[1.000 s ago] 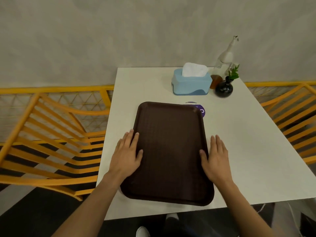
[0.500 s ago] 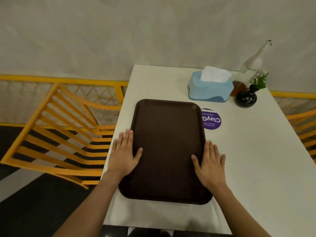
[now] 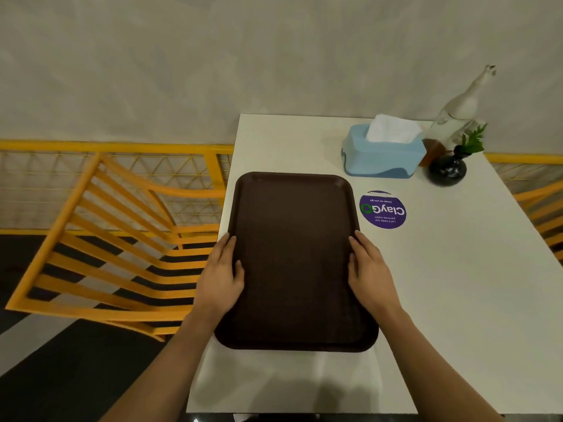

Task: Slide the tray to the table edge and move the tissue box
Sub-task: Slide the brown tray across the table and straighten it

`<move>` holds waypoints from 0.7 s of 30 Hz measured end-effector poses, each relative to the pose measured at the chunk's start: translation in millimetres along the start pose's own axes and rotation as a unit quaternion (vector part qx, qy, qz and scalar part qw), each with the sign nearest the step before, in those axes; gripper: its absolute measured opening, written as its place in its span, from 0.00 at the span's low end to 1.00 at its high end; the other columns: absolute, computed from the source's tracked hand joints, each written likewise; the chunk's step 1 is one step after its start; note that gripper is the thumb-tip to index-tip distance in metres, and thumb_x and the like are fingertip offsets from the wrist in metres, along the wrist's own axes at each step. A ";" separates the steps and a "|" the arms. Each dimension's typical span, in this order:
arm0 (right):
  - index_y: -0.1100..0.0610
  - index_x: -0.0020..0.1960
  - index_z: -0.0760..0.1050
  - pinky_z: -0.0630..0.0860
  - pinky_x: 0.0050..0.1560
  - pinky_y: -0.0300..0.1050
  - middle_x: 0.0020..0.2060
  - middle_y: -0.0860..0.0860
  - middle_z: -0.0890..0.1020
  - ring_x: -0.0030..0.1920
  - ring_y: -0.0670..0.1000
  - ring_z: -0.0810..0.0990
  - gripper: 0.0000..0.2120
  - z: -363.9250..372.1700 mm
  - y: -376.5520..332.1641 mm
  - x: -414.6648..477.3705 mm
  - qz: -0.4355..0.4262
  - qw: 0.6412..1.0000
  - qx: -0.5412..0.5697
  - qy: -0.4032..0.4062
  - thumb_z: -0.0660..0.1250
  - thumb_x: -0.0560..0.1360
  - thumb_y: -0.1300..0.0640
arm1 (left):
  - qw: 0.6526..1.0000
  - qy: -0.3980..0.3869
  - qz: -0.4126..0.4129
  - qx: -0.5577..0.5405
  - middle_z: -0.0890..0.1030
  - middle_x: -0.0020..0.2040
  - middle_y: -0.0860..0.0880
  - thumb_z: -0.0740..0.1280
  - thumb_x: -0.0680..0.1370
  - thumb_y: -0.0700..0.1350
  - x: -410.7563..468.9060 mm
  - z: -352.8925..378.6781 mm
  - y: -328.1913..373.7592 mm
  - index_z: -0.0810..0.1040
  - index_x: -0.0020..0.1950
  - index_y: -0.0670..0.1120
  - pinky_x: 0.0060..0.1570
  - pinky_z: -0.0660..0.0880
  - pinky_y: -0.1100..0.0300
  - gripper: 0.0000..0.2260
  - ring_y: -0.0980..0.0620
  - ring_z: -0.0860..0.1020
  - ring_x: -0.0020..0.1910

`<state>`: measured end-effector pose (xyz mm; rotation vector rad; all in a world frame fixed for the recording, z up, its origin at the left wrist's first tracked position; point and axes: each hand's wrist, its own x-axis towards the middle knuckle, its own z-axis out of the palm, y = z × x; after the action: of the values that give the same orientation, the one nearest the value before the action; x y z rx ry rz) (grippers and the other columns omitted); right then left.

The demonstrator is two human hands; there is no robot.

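Two hands grip the dark brown tray (image 3: 294, 260) by its long sides: my left hand (image 3: 221, 277) curls over the left rim, my right hand (image 3: 370, 274) over the right, fingers closed on the rims. It lies along the left edge of the white table (image 3: 457, 284), its left rim level with that edge. At the far edge sits the blue tissue box (image 3: 382, 158), beside a dark vase (image 3: 447, 170), a bottle (image 3: 460, 114) behind them. A purple sticker (image 3: 383, 211) lies between tray and box.
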<state>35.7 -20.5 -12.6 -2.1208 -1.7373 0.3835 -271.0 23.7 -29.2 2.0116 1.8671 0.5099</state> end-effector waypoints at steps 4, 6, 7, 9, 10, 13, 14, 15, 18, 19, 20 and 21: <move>0.59 0.80 0.62 0.61 0.78 0.52 0.80 0.55 0.62 0.79 0.56 0.61 0.24 7.3 5.6 -12.5 0.023 0.999 -0.025 -0.014 0.57 0.85 0.59 | 0.999 -0.002 -0.013 -0.034 0.54 0.83 0.51 0.60 0.82 0.39 -16.1 3.7 0.5 0.56 0.82 0.46 0.45 0.76 0.68 0.29 0.53 0.78 0.60; 0.58 0.82 0.58 0.56 0.79 0.56 0.81 0.57 0.60 0.80 0.58 0.59 0.25 11.1 9.8 -22.2 0.044 0.998 -0.034 -0.013 0.55 0.85 0.58 | 0.998 0.001 -0.034 -0.044 0.52 0.83 0.51 0.59 0.82 0.37 -23.8 5.0 -0.4 0.54 0.83 0.46 0.44 0.76 0.66 0.30 0.53 0.78 0.61; 0.58 0.82 0.56 0.53 0.80 0.59 0.80 0.57 0.60 0.80 0.58 0.59 0.26 11.9 12.8 -26.3 0.052 0.998 -0.035 -0.011 0.54 0.85 0.58 | 0.998 0.002 -0.036 -0.042 0.52 0.83 0.52 0.59 0.82 0.38 -26.8 6.4 -0.7 0.53 0.83 0.47 0.48 0.77 0.65 0.30 0.52 0.76 0.66; 0.59 0.82 0.54 0.51 0.79 0.61 0.80 0.57 0.62 0.79 0.57 0.61 0.27 11.4 17.1 -33.3 0.065 0.998 -0.025 -0.007 0.54 0.85 0.58 | 0.999 0.002 -0.031 -0.037 0.52 0.83 0.52 0.59 0.82 0.38 -34.7 9.9 -3.3 0.53 0.83 0.47 0.49 0.75 0.66 0.30 0.51 0.72 0.71; 0.59 0.82 0.53 0.51 0.79 0.62 0.80 0.56 0.62 0.79 0.57 0.60 0.27 10.6 19.5 -36.7 0.070 0.997 -0.025 -0.009 0.54 0.85 0.57 | 0.999 0.002 -0.029 -0.034 0.52 0.83 0.52 0.59 0.82 0.38 -39.0 11.7 -4.0 0.53 0.83 0.47 0.48 0.74 0.67 0.30 0.51 0.73 0.70; 0.58 0.83 0.51 0.50 0.79 0.63 0.81 0.55 0.59 0.81 0.56 0.55 0.27 11.2 24.0 -47.9 0.070 0.996 -0.053 -0.021 0.51 0.85 0.54 | 1.000 0.002 -0.023 -0.017 0.56 0.83 0.50 0.61 0.82 0.39 -51.8 15.0 -6.1 0.55 0.82 0.46 0.60 0.75 0.61 0.30 0.49 0.69 0.74; 0.58 0.83 0.51 0.49 0.79 0.63 0.81 0.54 0.58 0.82 0.56 0.54 0.27 11.3 24.6 -49.7 0.070 0.996 -0.057 -0.022 0.51 0.85 0.54 | 1.000 0.003 -0.016 0.000 0.58 0.82 0.48 0.61 0.82 0.40 -53.4 15.6 -7.2 0.56 0.82 0.45 0.68 0.72 0.55 0.29 0.48 0.66 0.77; 0.58 0.83 0.50 0.49 0.79 0.62 0.82 0.54 0.57 0.82 0.56 0.53 0.27 11.1 24.6 -50.0 0.071 0.996 -0.057 -0.022 0.51 0.85 0.54 | 1.000 0.005 -0.011 0.020 0.60 0.81 0.46 0.62 0.81 0.40 -53.1 15.7 -7.8 0.58 0.81 0.44 0.74 0.66 0.51 0.29 0.47 0.63 0.79; 0.57 0.83 0.49 0.48 0.80 0.62 0.82 0.54 0.56 0.82 0.56 0.51 0.27 10.9 23.4 -43.5 0.067 0.996 -0.056 -0.027 0.50 0.86 0.54 | 0.999 0.005 -0.009 0.050 0.61 0.81 0.45 0.61 0.81 0.40 -46.2 14.6 -7.4 0.59 0.81 0.43 0.78 0.58 0.48 0.28 0.47 0.60 0.80; 0.57 0.83 0.49 0.48 0.80 0.62 0.82 0.54 0.55 0.82 0.56 0.51 0.28 10.9 22.2 -39.9 0.065 0.996 -0.056 -0.030 0.50 0.86 0.54 | 0.999 0.004 -0.008 0.049 0.61 0.81 0.45 0.61 0.81 0.40 -43.5 14.1 -7.0 0.59 0.81 0.43 0.78 0.59 0.48 0.28 0.47 0.60 0.80; 0.57 0.83 0.48 0.48 0.80 0.62 0.82 0.54 0.55 0.82 0.56 0.51 0.28 11.0 20.9 -36.2 0.063 0.996 -0.054 -0.031 0.50 0.86 0.54 | 0.999 0.005 -0.007 0.045 0.61 0.81 0.45 0.61 0.81 0.40 -40.9 13.3 -6.8 0.59 0.81 0.43 0.78 0.59 0.48 0.28 0.47 0.60 0.80; 0.57 0.83 0.48 0.48 0.80 0.63 0.82 0.54 0.55 0.82 0.57 0.51 0.28 11.2 19.7 -32.6 0.061 0.996 -0.054 -0.031 0.50 0.86 0.55 | 0.999 0.005 -0.007 0.039 0.60 0.81 0.45 0.60 0.81 0.41 -37.9 12.1 -6.9 0.58 0.81 0.43 0.78 0.59 0.48 0.28 0.47 0.60 0.80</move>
<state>41.5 -54.6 -32.2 -2.3219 -1.7026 0.4013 -273.7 -13.7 -44.1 2.0466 1.9340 0.4495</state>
